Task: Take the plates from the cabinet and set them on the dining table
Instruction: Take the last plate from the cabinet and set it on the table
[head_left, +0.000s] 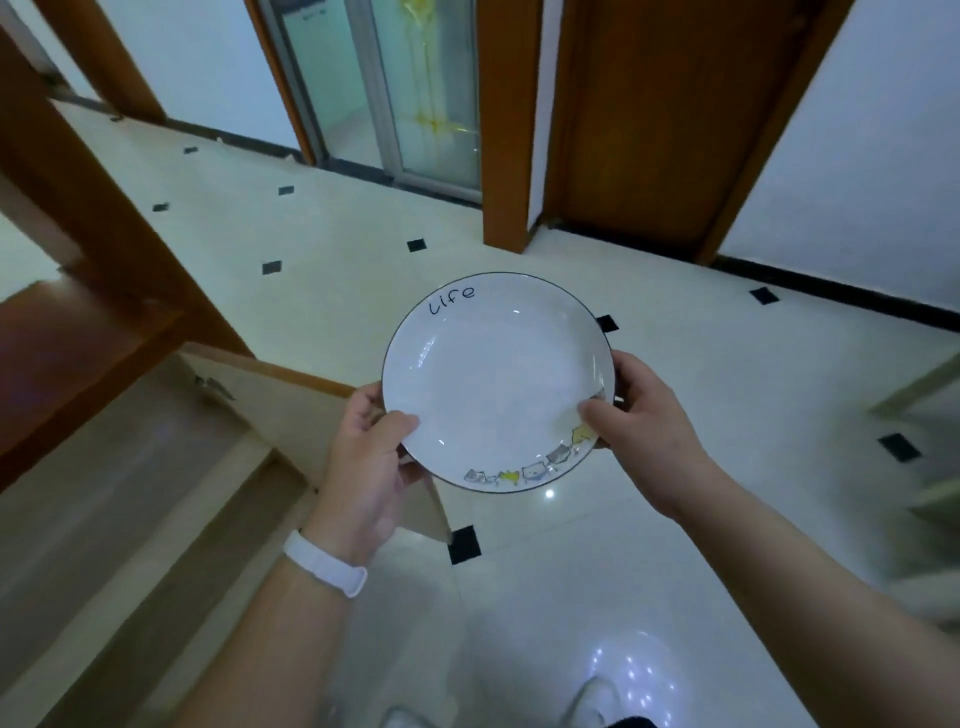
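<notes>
**Plate carried over tiled floor**

A person holds a white plate (497, 374), lettered "Life" and edged with cartoon cats, level by its rim. The left hand (363, 457), above a white wristband (327, 564), and the right hand (641, 423) both have thumbs on top. Below lies a glossy floor (675, 332) with black insets, and a wooden door (649, 114) stands beyond.

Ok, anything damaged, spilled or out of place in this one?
The plate looks whole and clean, gripped at its rim by the left hand and the right hand. The cabinet door stands open beside the left hand. A yellow streak on the glass door may be stain or pattern; I cannot tell.
</notes>
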